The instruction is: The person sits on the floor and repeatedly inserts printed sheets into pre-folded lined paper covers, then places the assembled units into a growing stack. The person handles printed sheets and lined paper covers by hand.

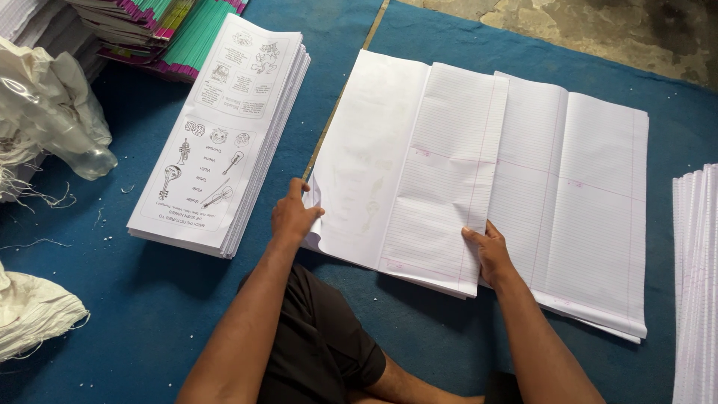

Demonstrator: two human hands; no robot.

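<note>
Where the view starts at the far left, I see crumpled white plastic sacks [45, 112] on the blue mat [149, 299], and behind them a pile of books with pink and green edges [172, 37]. Next comes a tall stack of printed sheets [217, 142] showing drawings of musical instruments, lying flat on the mat. Just right of it, my left hand [293, 217] pinches the lower left corner of a folded bundle of paper [404, 164]; the fingers are closed on the curled edge, thumb on top. That bundle has a blank white sheet on its left half and a ruled sheet on its right. My right hand [490, 251] presses on the bundle's lower right corner, fingers curled over the edge, so this grip is closed on the same bundle. The bundle overlaps a wider stack of ruled sheets [591, 202] spread flat beneath and to its right. At the far right edge, apart from these, lies another stack of white paper [697, 284]. Bare concrete floor [598, 30] shows beyond the mat.
</note>
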